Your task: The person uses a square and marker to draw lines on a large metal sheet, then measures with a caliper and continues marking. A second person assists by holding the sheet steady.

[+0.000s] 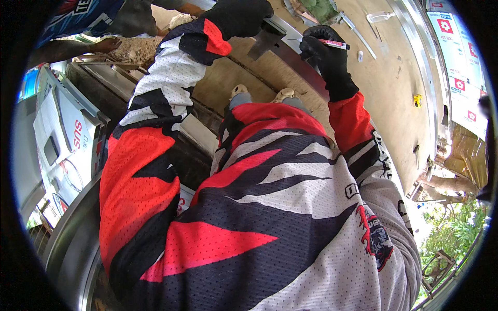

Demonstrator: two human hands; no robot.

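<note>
A yellow and black tape measure (417,100) lies near the right edge of the tan work surface (386,78), with a small, slim dark item (416,149) nearer the close end of that edge. Toward the far edge are a clear, bottle-shaped plastic container (380,17), a long, slim grey tool (359,36) lying slantwise and a crumpled green sheet (320,9). Beyond the right edge stand white and pale-blue printed panels (458,62) with red squares.
</note>
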